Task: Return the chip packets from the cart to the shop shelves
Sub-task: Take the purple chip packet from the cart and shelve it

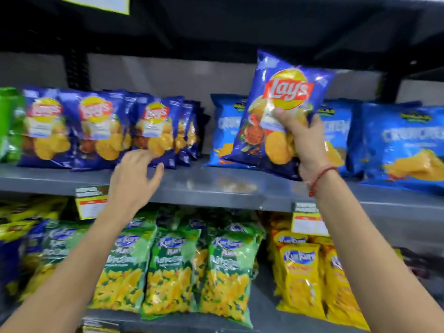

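My right hand [304,143] grips a dark blue Lay's packet [276,97] by its lower right part and holds it upright in front of the grey upper shelf [204,186]. Several matching dark blue Lay's packets [101,128] stand in a row on the left half of that shelf. My left hand [134,179] reaches toward the rightmost packets of that row, fingers spread, holding nothing, fingertips at the packets' lower edge. The cart is out of view.
Light blue packets [403,143] fill the right side of the upper shelf, partly behind the held packet. Green Kurkure packets [168,267] and yellow Kurkure packets [300,277] stand on the shelf below. Yellow price tags [310,222] hang from the shelf edge. A dark shelf runs overhead.
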`<move>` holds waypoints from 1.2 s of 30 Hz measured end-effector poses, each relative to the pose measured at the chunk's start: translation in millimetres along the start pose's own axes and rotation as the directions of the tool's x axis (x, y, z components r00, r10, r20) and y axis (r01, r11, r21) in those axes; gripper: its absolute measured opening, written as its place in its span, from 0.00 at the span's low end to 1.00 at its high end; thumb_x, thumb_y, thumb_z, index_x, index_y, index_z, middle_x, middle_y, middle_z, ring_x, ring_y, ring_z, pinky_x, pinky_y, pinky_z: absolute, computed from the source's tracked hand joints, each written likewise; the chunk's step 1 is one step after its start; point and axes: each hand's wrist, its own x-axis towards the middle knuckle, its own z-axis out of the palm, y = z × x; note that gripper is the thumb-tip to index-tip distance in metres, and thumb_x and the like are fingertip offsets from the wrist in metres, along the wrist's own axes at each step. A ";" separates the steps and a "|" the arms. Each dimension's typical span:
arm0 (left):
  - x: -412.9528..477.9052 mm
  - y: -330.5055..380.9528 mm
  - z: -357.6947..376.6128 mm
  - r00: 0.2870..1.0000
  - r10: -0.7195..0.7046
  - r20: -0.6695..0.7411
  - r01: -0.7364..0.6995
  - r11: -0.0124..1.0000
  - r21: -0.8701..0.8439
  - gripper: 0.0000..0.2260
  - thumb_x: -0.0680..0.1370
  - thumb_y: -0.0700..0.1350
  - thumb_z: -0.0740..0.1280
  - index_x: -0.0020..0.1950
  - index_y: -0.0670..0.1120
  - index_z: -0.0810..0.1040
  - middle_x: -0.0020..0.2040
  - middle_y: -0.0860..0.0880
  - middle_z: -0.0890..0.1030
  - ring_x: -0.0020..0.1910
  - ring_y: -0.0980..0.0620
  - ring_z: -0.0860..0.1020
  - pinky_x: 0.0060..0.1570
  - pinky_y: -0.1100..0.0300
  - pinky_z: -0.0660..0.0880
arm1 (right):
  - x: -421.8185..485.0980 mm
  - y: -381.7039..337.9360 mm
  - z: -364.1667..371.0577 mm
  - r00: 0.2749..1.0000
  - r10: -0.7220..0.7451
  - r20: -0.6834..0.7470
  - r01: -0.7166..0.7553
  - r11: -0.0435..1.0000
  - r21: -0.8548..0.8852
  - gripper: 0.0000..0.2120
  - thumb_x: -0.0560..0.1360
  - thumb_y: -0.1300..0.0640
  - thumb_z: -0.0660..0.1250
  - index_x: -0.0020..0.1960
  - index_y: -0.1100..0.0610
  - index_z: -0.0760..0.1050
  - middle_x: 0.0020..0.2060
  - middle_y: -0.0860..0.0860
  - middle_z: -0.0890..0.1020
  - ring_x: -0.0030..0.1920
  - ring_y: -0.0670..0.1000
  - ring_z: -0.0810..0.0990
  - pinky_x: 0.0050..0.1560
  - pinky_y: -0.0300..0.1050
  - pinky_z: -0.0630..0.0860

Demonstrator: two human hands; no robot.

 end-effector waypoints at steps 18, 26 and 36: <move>-19.3 -36.2 12.6 1.000 -0.022 0.013 0.019 0.983 0.180 0.19 0.77 0.50 0.52 0.33 0.43 0.75 0.29 0.44 0.78 0.29 0.41 0.77 0.31 0.55 0.70 | 15.5 153.4 184.9 0.957 0.146 0.252 -0.075 0.960 -0.269 0.54 0.52 0.31 0.74 0.70 0.54 0.62 0.66 0.52 0.76 0.66 0.56 0.74 0.67 0.59 0.71; -21.2 -37.2 14.3 1.000 -0.010 -0.008 0.011 0.984 0.177 0.19 0.77 0.50 0.52 0.33 0.43 0.74 0.29 0.45 0.77 0.29 0.42 0.76 0.33 0.56 0.66 | 7.1 142.3 177.4 0.943 0.253 0.217 -0.146 0.898 -0.416 0.54 0.54 0.30 0.73 0.72 0.53 0.58 0.66 0.52 0.75 0.65 0.55 0.74 0.66 0.57 0.72; -25.9 8.0 12.1 0.996 -0.020 -0.091 0.012 0.996 -0.094 0.15 0.79 0.48 0.56 0.42 0.41 0.76 0.38 0.44 0.79 0.41 0.42 0.76 0.39 0.53 0.67 | -36.6 86.0 83.7 0.993 0.015 0.113 0.024 0.943 -0.331 0.25 0.74 0.46 0.68 0.66 0.57 0.69 0.54 0.54 0.78 0.49 0.45 0.78 0.51 0.35 0.73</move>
